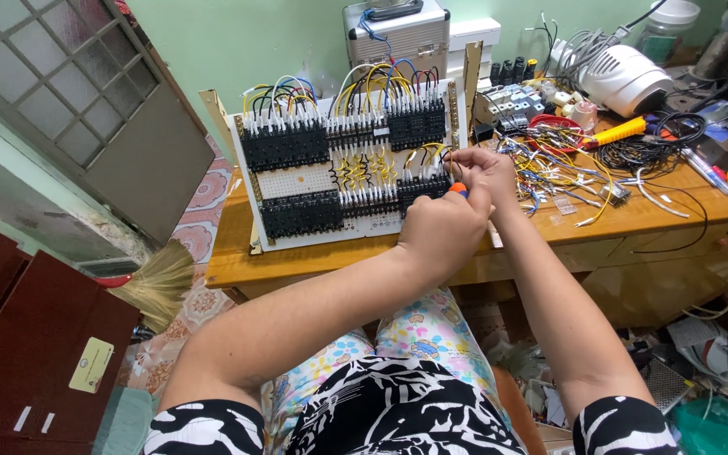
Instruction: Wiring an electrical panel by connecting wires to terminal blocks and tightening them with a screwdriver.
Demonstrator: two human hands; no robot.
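The left hand (441,226) was closed in a fist around a screwdriver (458,189), of which only the orange top of the handle showed above the knuckles. It was held against the lower right part of a white wiring board (313,181) that leaned upright on a wooden table (238,253). The right hand (482,167) was just above and touching the left, its fingertips pinched on a thin yellow wire (431,152) at a black terminal block (421,187). Loose coloured wires (549,168) lay in a heap on the table to the right, near a yellow-handled tool (621,131) and a white machine (629,77).
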